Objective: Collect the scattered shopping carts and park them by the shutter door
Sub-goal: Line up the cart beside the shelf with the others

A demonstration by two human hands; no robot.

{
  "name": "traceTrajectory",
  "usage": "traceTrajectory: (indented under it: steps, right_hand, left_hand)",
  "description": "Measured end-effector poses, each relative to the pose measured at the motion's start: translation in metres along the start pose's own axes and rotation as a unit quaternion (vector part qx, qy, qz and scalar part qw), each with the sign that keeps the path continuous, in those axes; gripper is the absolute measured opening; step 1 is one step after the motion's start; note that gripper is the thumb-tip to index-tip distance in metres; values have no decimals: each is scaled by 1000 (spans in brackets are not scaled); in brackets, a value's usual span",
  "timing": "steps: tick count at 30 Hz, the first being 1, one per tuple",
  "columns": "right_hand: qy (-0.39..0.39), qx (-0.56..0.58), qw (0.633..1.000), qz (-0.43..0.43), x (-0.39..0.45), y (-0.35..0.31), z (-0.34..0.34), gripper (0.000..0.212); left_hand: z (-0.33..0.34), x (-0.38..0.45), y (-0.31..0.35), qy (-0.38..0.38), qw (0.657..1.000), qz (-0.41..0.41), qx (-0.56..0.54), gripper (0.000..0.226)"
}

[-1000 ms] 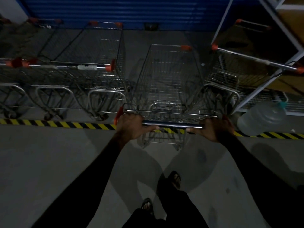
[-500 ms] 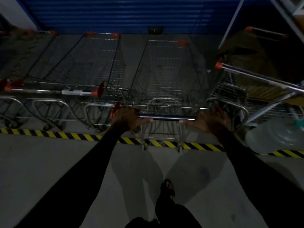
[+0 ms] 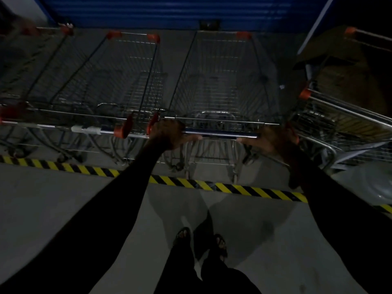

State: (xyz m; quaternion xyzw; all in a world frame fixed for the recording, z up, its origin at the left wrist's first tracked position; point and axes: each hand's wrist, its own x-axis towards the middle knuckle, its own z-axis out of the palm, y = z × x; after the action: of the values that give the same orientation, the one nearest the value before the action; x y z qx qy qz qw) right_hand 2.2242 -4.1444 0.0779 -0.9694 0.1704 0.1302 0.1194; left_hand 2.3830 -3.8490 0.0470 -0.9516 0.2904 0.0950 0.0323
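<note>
My left hand (image 3: 167, 134) is wrapped over the left end of the cart handle (image 3: 220, 134), knuckles up, thumb lying along the bar; my right hand (image 3: 273, 141) sits at the right end, and in this dim light I cannot tell whether its fingers curl round the bar or only rest against it. The two hands are well apart, one at each end of the handle, just below the middle of the frame. The shopping cart (image 3: 222, 81) they steer stands in the upper middle of the frame, its wire basket pointing at the blue shutter door (image 3: 180, 11) along the top edge, its rear wheels just above the yellow and black floor stripe (image 3: 233, 187). Just beside it on the left stands a parked cart (image 3: 118, 77), with another cart (image 3: 36, 66) further left, their handles in line with mine. At the right edge a tilted cart (image 3: 347, 115) sits at an angle, near my right hand. Both sleeves are black. My sandalled feet (image 3: 201, 242) stand on the grey floor (image 3: 63, 198) at the lower middle of the frame, below the stripe.
</note>
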Motion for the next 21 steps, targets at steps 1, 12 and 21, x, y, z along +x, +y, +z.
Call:
traceTrajectory:
  steps: [1,12,21]
  right_hand:
    - [-6,19,1000,2,2,-2,-2,92]
    - [9,55,998,-9,21,-10,16,82]
    - [39,-14,999,-21,21,-7,23,99]
  left_hand:
    - [0,4,-3,-5,1000,2,9,106]
    - [8,10,-30,-4,998,32,-57,106]
    - [6,-9,-24,26,995,45,-79,101]
